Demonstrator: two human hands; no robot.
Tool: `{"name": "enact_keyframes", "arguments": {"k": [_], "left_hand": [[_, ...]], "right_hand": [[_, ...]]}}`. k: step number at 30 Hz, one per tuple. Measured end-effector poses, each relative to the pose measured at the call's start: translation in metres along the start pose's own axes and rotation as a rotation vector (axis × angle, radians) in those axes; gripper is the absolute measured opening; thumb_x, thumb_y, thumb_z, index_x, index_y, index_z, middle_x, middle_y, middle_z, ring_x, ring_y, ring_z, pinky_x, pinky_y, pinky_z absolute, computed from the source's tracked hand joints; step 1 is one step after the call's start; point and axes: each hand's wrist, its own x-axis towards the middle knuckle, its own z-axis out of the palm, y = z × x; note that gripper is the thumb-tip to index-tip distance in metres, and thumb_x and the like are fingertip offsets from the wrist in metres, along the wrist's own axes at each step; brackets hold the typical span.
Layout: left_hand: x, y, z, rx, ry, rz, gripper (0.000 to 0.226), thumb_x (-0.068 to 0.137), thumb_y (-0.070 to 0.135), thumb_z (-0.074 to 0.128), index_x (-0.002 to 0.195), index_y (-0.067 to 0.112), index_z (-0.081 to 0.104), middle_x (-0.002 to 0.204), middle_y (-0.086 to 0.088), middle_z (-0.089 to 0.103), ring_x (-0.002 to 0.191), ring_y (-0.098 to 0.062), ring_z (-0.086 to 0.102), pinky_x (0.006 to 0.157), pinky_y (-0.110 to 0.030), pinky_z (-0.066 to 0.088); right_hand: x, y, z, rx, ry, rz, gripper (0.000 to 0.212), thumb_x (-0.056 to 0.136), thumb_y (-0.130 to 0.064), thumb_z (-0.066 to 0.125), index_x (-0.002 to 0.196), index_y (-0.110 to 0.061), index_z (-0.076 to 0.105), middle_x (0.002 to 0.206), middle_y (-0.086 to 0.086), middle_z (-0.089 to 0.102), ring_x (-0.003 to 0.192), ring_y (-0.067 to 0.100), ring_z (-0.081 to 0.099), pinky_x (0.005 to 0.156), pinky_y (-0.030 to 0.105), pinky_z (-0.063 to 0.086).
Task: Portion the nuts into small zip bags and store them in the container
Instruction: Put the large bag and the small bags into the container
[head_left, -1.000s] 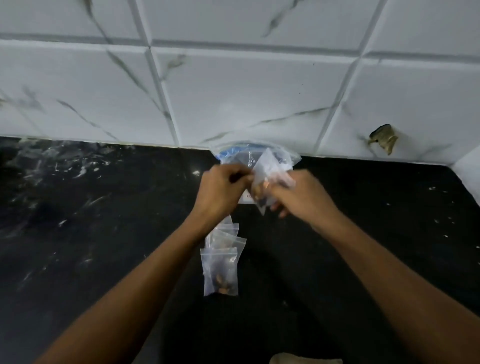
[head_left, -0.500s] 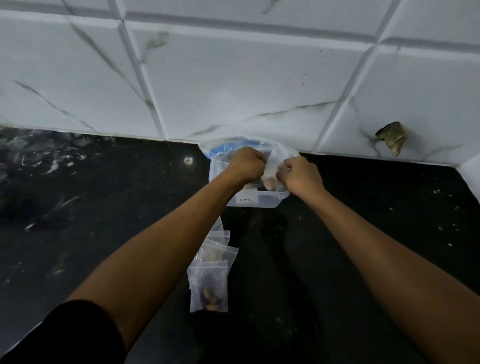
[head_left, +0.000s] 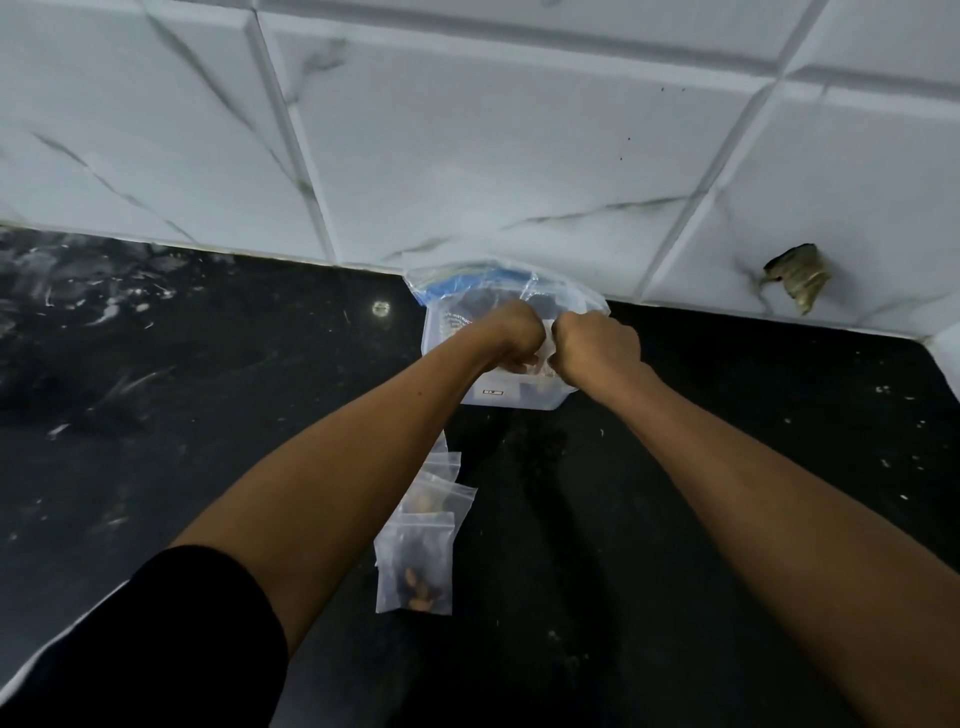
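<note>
Container (head_left: 511, 397) at back-centre of counter (head_left: 208, 415), against wall (head_left: 467, 156). Big bag (head_left: 467, 278) behind/over container, touching wall. L hand (head_left: 511, 338) and R hand (head_left: 597, 351) side by side over container's open top, knuckles nearly touching, both closed on small bag (head_left: 546, 332) pinched betw. them. Contents under hands hidden. Row of small zip bags (head_left: 415, 558) on counter in front of container, overlapping, running toward viewer, just right of L forearm; nearest one w/ nuts (head_left: 418, 592) in its bottom. Hole (head_left: 797, 275) in wall, well right of container. Sleeve (head_left: 156, 649) at lower left.
</note>
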Motion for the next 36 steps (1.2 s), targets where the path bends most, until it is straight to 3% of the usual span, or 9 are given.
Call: {"name": "enact_keyframes", "arguments": {"k": [3, 8, 12, 16, 21, 25, 31, 33, 36], "left_hand": [[-0.017, 0.0, -0.007, 0.126, 0.095, 0.08, 0.013, 0.089, -0.005, 0.054, 0.091, -0.001, 0.066, 0.094, -0.017, 0.067, 0.09, -0.027, 0.066, 0.084, -0.038, 0.054], [-0.089, -0.035, -0.035, 0.047, 0.356, 0.218, 0.029, 0.093, 0.012, 0.053, 0.118, 0.012, 0.068, 0.107, -0.003, 0.071, 0.093, -0.015, 0.068, 0.085, -0.03, 0.054], [-0.159, -0.096, -0.028, -0.045, 0.522, 0.062, 0.017, 0.094, 0.018, 0.055, 0.096, 0.02, 0.072, 0.08, 0.006, 0.07, 0.074, -0.011, 0.07, 0.074, -0.031, 0.059], [-0.212, -0.144, 0.005, -0.12, 0.541, -0.129, 0.029, 0.095, 0.015, 0.055, 0.077, 0.036, 0.059, 0.076, 0.01, 0.066, 0.07, -0.009, 0.069, 0.065, -0.025, 0.057], [-0.239, -0.179, 0.049, -0.21, 0.537, -0.23, 0.034, 0.09, 0.012, 0.055, 0.066, 0.036, 0.06, 0.074, 0.008, 0.07, 0.07, -0.012, 0.071, 0.076, -0.035, 0.059], [-0.241, -0.186, 0.066, -0.241, 0.49, -0.231, 0.025, 0.09, 0.016, 0.054, 0.083, 0.033, 0.071, 0.077, 0.009, 0.072, 0.071, -0.007, 0.069, 0.074, -0.031, 0.058], [-0.244, -0.188, 0.069, -0.365, 0.395, -0.209, 0.03, 0.094, 0.012, 0.052, 0.086, 0.033, 0.072, 0.081, 0.006, 0.074, 0.075, -0.012, 0.07, 0.077, -0.04, 0.06], [-0.247, -0.185, 0.068, -0.361, 0.384, -0.179, 0.033, 0.094, 0.011, 0.052, 0.084, 0.036, 0.07, 0.081, 0.005, 0.074, 0.072, -0.015, 0.069, 0.073, -0.039, 0.059], [-0.245, -0.167, 0.06, -0.266, 0.376, -0.041, 0.036, 0.095, 0.007, 0.048, 0.087, 0.035, 0.069, 0.083, 0.009, 0.072, 0.069, -0.006, 0.067, 0.064, -0.023, 0.055]], "right_hand": [[-0.009, 0.001, -0.005, 0.067, 0.041, 0.045, 0.025, 0.094, -0.027, 0.055, 0.113, -0.012, 0.061, 0.094, 0.008, 0.061, 0.082, 0.025, 0.057, 0.063, 0.031, 0.036], [-0.068, -0.011, -0.011, 0.338, 0.402, 0.077, 0.021, 0.092, -0.03, 0.057, 0.104, -0.015, 0.066, 0.093, 0.006, 0.071, 0.084, 0.029, 0.066, 0.062, 0.028, 0.043], [-0.118, -0.043, 0.02, 0.671, 0.017, 0.052, 0.016, 0.086, -0.037, 0.065, 0.09, -0.022, 0.069, 0.084, -0.003, 0.071, 0.08, 0.02, 0.068, 0.072, 0.036, 0.056], [-0.153, -0.074, 0.063, 0.827, -0.246, 0.101, 0.011, 0.084, -0.036, 0.069, 0.08, -0.027, 0.065, 0.08, -0.008, 0.068, 0.073, 0.014, 0.068, 0.073, 0.04, 0.06], [-0.182, -0.092, 0.095, 0.862, -0.28, 0.161, 0.016, 0.08, -0.035, 0.072, 0.083, -0.028, 0.058, 0.079, -0.009, 0.067, 0.07, 0.01, 0.067, 0.071, 0.038, 0.059], [-0.19, -0.099, 0.102, 0.864, -0.255, 0.172, 0.017, 0.08, -0.035, 0.072, 0.083, -0.028, 0.057, 0.078, -0.007, 0.068, 0.068, 0.011, 0.067, 0.069, 0.037, 0.059], [-0.195, -0.103, 0.098, 0.928, -0.357, 0.109, 0.013, 0.084, -0.016, 0.067, 0.076, -0.022, 0.058, 0.078, 0.001, 0.07, 0.067, 0.018, 0.07, 0.061, 0.035, 0.06], [-0.197, -0.1, 0.092, 0.957, -0.402, 0.068, 0.008, 0.083, -0.016, 0.067, 0.083, -0.021, 0.061, 0.082, 0.001, 0.071, 0.069, 0.017, 0.071, 0.062, 0.034, 0.061], [-0.194, -0.091, 0.07, 1.005, -0.396, 0.02, 0.028, 0.083, -0.014, 0.067, 0.108, -0.024, 0.058, 0.096, -0.002, 0.07, 0.077, 0.015, 0.071, 0.067, 0.035, 0.061]]}}
